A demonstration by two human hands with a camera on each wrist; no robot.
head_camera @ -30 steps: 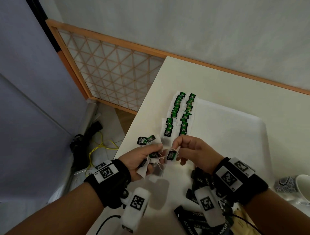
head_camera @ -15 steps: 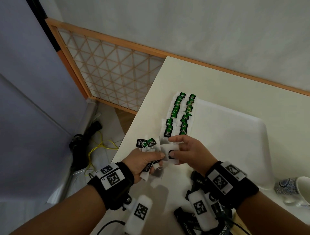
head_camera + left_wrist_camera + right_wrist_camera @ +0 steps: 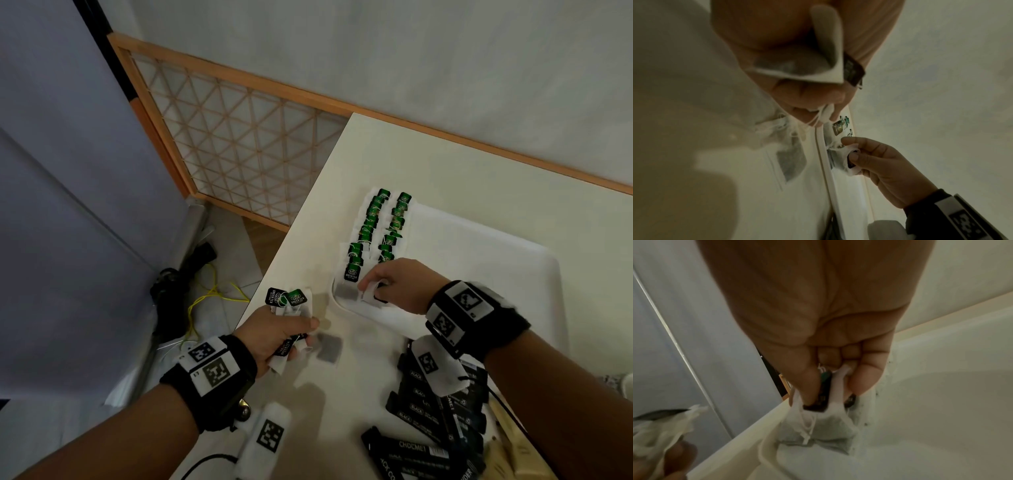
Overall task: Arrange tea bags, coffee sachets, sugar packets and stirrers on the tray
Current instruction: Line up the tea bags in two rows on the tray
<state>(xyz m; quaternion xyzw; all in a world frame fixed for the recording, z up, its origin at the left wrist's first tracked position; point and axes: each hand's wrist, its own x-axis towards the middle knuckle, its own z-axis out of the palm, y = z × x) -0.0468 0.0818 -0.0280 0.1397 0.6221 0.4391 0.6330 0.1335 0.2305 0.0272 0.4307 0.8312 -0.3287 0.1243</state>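
**Tea bag at the tray's near-left corner**

The right hand [image 3: 400, 284] pinched one tea bag [image 3: 818, 433] by its top edge and tag between thumb and fingers [image 3: 865, 379], with the pouch hanging down onto the floor of the white tray [image 3: 479, 246], just inside its near-left corner. Directly beyond it, two rows of tea bags [image 3: 376, 229] with green tags ran along the tray's left edge, overlapping one another toward the far side. The rest of the tray's floor to the right showed bare white.

The left hand [image 3: 277, 335] hovered just off the tray's left rim, above the desk [image 3: 445, 164], its fingers curled round a loose bunch of tea bags [image 3: 291, 301]; two tags stuck up above the knuckles and a pouch and strings dangled below the palm. The two hands were near each other but apart.

On the desk near the person, black sachets [image 3: 421, 445] lay in an untidy heap beneath the right wrist. Both wrists wore black bands with square printed markers. Left of the desk stood a wooden lattice screen [image 3: 239, 144], with a yellow cable [image 3: 209, 298] on the floor below.
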